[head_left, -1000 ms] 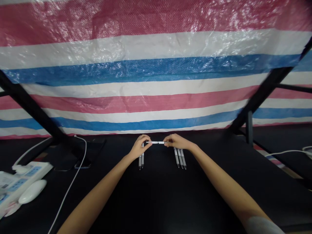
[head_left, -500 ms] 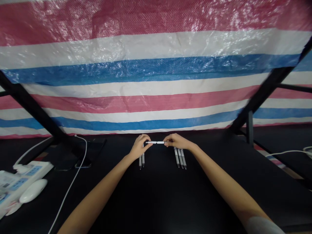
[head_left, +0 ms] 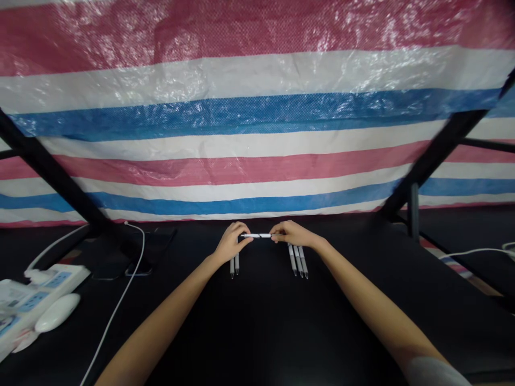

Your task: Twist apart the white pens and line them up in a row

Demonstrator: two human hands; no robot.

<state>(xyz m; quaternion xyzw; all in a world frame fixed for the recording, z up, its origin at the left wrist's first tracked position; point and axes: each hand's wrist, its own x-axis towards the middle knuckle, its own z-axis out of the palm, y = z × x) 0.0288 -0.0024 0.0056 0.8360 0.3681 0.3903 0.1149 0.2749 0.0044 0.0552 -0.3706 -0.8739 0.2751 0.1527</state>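
Note:
A white pen with a dark band lies level between my two hands, near the far side of the black table. My left hand is closed in a pinch on its left end. At the other end, the thumb and fingers of my right hand grip the tip. Just below my left hand lie two grey-and-white pens, their upper parts hidden by it. Three similar pens lie side by side under my right hand, points toward me.
On the left, a white power strip stands beside a white mouse-shaped object and a white cable. Dark flat phone-like devices lie nearby. Black frame legs flank a striped plastic sheet behind the black table.
The held pen appears turned slightly about its own length, its dark band now looking slanted. Both hands keep nearly the same place, and the view has shifted a little.

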